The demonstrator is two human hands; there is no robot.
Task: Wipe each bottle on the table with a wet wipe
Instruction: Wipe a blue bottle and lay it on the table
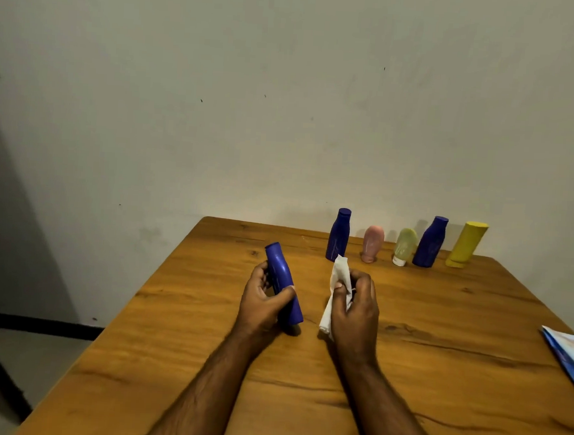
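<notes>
A bare pale wall backs a wooden desk (pixel 439 344). Along its far edge five bottles (pixel 405 241) stand in a row, probably awaiting wiping. Mid-desk, the left hand (pixel 267 300) has its fingers clamped round a blue bottle (pixel 283 281), tilted to expose its side. The right hand (pixel 354 309) pinches a white wet wipe (pixel 337 277), seemingly readying it.

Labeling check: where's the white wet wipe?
Head view, centre: the white wet wipe is gripped in the right hand, beside the blue plastic bottle the left hand holds.
</notes>
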